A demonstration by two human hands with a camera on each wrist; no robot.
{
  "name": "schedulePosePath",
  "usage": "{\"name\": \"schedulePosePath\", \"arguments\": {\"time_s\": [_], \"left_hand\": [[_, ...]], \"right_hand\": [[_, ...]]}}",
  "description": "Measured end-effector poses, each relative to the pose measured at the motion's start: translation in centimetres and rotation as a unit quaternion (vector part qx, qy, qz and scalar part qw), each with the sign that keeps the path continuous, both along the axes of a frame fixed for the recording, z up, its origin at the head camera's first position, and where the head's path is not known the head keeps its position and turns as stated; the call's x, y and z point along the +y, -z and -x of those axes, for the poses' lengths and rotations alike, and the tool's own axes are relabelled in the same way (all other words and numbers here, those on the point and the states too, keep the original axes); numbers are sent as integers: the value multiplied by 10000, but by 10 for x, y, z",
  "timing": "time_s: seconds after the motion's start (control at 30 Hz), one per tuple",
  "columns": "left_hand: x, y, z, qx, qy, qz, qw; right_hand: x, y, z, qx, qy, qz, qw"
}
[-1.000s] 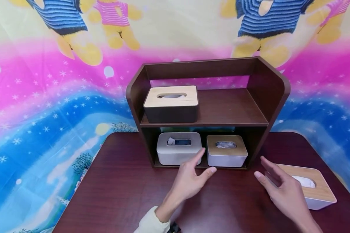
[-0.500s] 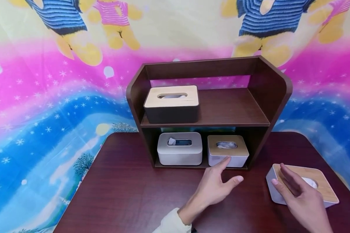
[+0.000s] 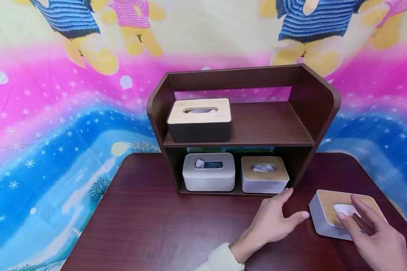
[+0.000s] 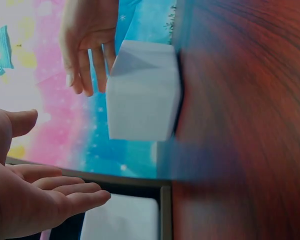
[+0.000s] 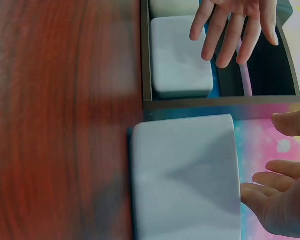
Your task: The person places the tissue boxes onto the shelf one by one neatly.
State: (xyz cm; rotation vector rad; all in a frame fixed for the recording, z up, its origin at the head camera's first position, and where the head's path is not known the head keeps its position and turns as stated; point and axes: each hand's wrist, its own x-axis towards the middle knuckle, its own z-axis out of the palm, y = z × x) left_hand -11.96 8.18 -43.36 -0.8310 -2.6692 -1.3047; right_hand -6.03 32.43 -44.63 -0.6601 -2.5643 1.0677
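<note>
A white tissue box with a light wooden lid and white tissue in its slot lies on the table to the right of the shelf. Over its right part, fingers spread and relaxed, is my right hand; in the right wrist view its fingertips come up to the lid edge of the tissue box. My left hand hovers to the left of that box, palm turned towards it, with thumb and fingers stretched apart. Neither hand holds anything. The left wrist view shows a gap between the left fingers and the tissue box.
A dark brown two-tier shelf stands at the back of the table. Its upper tier bears a black tissue box with a pale wooden lid. Below sit a grey-white tissue box and a smaller wood-lidded one.
Both hands have moved right. My left hand has gone from before the shelf to beside the right-hand tissue box, while my right hand has passed over that box's lid. The boxes have stayed put.
</note>
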Motion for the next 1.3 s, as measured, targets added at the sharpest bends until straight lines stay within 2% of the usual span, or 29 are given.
{"name": "schedulePosePath", "arguments": {"time_s": [0.2, 0.33, 0.43, 0.53, 0.63, 0.7, 0.77, 0.87, 0.97, 1.1, 1.3], "left_hand": [[25, 6, -1, -198, -80, 139, 9997], [41, 9, -4, -279, -60, 306, 9991], [50, 12, -6, -403, -32, 392, 9984], [57, 15, -6, -467, -19, 423, 9980], [62, 18, -6, -556, -35, 417, 9976], [66, 20, -7, -662, -50, 394, 9970], [70, 21, -8, -738, -74, 418, 9964], [77, 22, -8, -877, -96, 392, 9953], [81, 22, -7, -833, -96, 325, 9959], [84, 25, -5, -659, -128, 267, 9974], [89, 31, -8, -517, -290, 532, 9968]], "right_hand": [[10, 7, -5, 169, 334, -177, 9991], [16, 10, -6, 246, 357, -34, 9991], [19, 10, -5, 314, 521, 143, 9980], [23, 12, -3, 932, 717, 564, 9915], [29, 16, -4, 1663, 782, 955, 9783], [33, 19, -5, 1881, 775, 1106, 9728], [39, 23, -6, 1701, 846, 1234, 9740], [47, 33, -8, 1127, 876, 1281, 9814], [56, 46, -9, 659, 643, 1198, 9885], [66, 58, -10, 555, 277, 1078, 9922], [78, 67, -11, 556, -284, 669, 9958]]}}
